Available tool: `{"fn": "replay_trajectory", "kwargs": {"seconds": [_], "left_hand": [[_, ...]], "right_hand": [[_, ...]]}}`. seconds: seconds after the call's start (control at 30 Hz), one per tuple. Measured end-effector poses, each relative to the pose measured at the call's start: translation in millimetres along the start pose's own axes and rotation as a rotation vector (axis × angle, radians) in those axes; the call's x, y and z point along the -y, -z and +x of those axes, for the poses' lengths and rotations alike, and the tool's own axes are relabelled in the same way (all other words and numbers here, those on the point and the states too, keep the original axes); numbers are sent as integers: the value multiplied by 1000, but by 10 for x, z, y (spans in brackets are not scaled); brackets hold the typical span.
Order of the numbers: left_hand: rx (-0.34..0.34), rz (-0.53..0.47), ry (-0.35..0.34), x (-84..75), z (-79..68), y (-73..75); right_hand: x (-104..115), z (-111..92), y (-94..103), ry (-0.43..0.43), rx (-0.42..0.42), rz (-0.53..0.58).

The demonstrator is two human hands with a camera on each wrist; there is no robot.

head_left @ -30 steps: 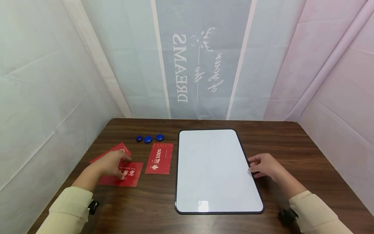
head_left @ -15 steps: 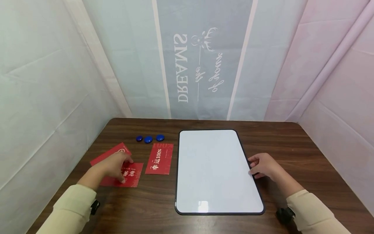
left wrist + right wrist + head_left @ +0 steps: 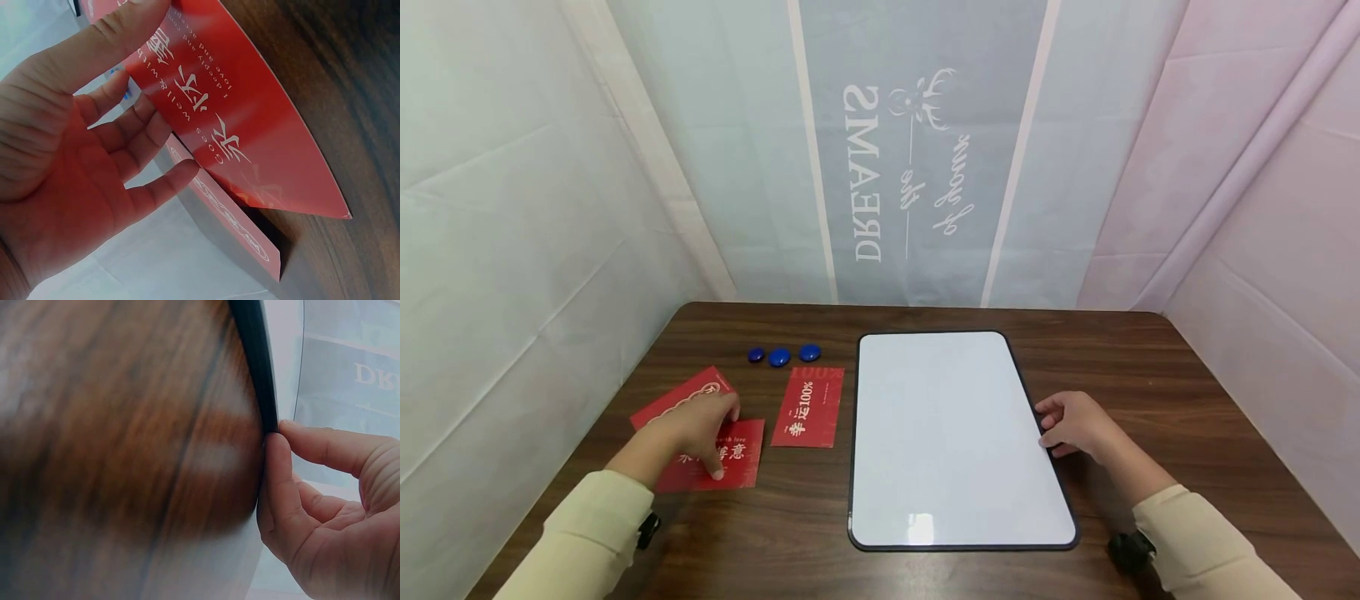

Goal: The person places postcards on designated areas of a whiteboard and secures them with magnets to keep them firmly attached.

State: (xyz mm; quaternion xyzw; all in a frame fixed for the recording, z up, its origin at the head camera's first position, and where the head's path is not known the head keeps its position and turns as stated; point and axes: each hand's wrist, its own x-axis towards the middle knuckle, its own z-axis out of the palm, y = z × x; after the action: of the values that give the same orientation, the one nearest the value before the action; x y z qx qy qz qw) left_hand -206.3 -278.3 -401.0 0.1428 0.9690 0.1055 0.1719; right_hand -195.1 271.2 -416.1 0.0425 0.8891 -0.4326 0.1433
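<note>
In the head view, my left hand (image 3: 694, 429) lies over a red card (image 3: 745, 467) with white lettering at the table's left. The left wrist view shows that card (image 3: 269, 131) bowed, my thumb on its face and my fingertips at its edge, pinching it. A second red card (image 3: 681, 392) lies just behind, partly covered by the hand. My right hand (image 3: 1078, 427) holds the right edge of a white dry-erase board (image 3: 955, 442) with a dark frame. In the right wrist view, thumb and index finger pinch the board's frame (image 3: 255, 356).
A third red card (image 3: 810, 408) lies left of the board. Three round blue magnets (image 3: 780, 357) sit in a row behind it. The brown wooden table (image 3: 760, 542) is closed in by fabric walls (image 3: 512, 250) at the sides and back.
My left hand has shifted slightly toward me and the gripped red card has come with it, showing more of the card behind. My right hand and the board have hardly moved.
</note>
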Motion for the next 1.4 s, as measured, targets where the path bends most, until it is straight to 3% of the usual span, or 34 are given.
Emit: {"fn": "replay_trajectory", "kwargs": {"seconds": [0.33,0.7,0.9,1.4], "left_hand": [[-60,-2,-61,-19,-70,49],[-79,-5,-126,-26,-104,217],[-31,-66,-92,-38,-115,307],[53,-194,-136,-57,-207,483]], "right_hand": [[38,-19,5,-5,7,-7],[24,-14,-6,-15,7,-2],[30,-14,-8,-15,4,-3],[11,-28,-19,1,-13,-28]]}}
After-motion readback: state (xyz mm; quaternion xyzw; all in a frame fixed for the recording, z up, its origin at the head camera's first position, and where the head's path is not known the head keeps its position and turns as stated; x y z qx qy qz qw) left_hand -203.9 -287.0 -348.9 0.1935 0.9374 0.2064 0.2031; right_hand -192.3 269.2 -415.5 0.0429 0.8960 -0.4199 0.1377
